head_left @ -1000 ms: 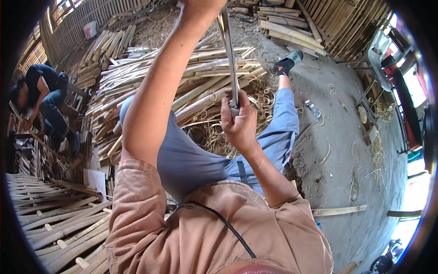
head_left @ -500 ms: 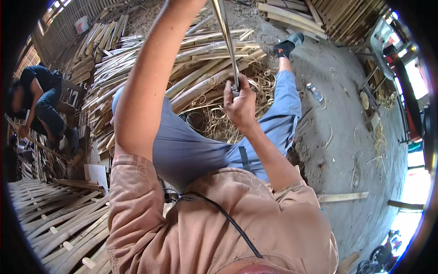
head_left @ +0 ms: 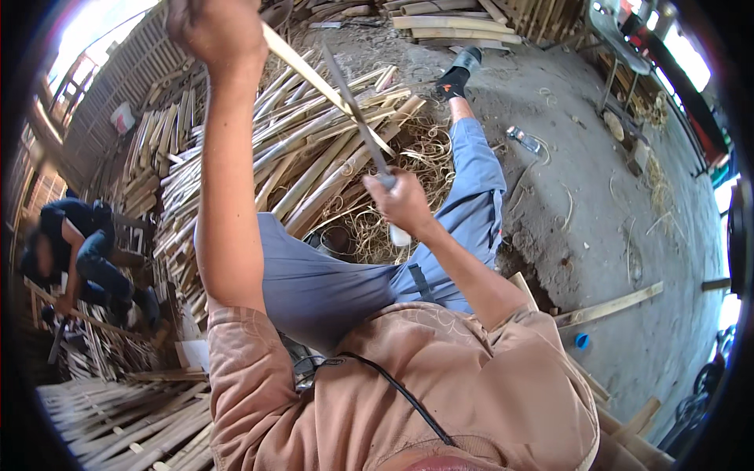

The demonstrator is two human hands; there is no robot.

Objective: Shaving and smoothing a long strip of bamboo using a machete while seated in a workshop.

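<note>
My left hand (head_left: 224,35), raised at the upper left and partly cut off by the picture's edge, is closed around one end of a pale bamboo strip (head_left: 302,67). The strip slants down to the right over the bamboo heap. In my right hand (head_left: 402,206), in front of my lap, I grip a long knife by its handle. The narrow grey knife blade (head_left: 349,98) points up and away, crossing the strip in this view; whether they touch I cannot tell. A pale handle end (head_left: 399,235) shows below the fist.
Split bamboo (head_left: 314,165) lies heaped beyond my legs, with curly shavings (head_left: 400,196) beside it. A plastic bottle (head_left: 524,140) lies on the grey floor at right. Another person (head_left: 86,243) bends over bamboo at far left. Slatted bamboo (head_left: 141,432) fills the lower left.
My left hand has come into view at the top. The knife has tilted leftward and my right hand has lowered slightly; strip and blade now show as separate, crossing lines.
</note>
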